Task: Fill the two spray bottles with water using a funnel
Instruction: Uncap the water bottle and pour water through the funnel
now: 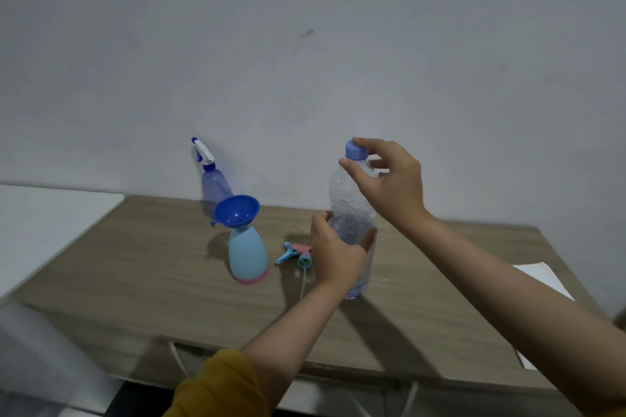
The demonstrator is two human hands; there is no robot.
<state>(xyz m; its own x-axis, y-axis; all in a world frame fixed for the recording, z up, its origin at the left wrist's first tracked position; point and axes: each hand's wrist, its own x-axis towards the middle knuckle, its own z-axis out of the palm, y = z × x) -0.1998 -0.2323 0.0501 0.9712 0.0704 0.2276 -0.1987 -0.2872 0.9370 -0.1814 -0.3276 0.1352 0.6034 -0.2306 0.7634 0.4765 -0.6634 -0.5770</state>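
A clear water bottle with a blue cap stands on the wooden table. My left hand grips its lower body. Fingers of my right hand pinch the cap. A light-blue spray bottle with a pink base stands to the left, with a dark blue funnel in its neck. Its spray head with a tube lies on the table between that bottle and my left hand. A clear bluish spray bottle with a white and blue trigger head stands by the wall.
A white surface adjoins the table on the left. A white sheet of paper lies at the table's right edge. A plain wall rises behind the table.
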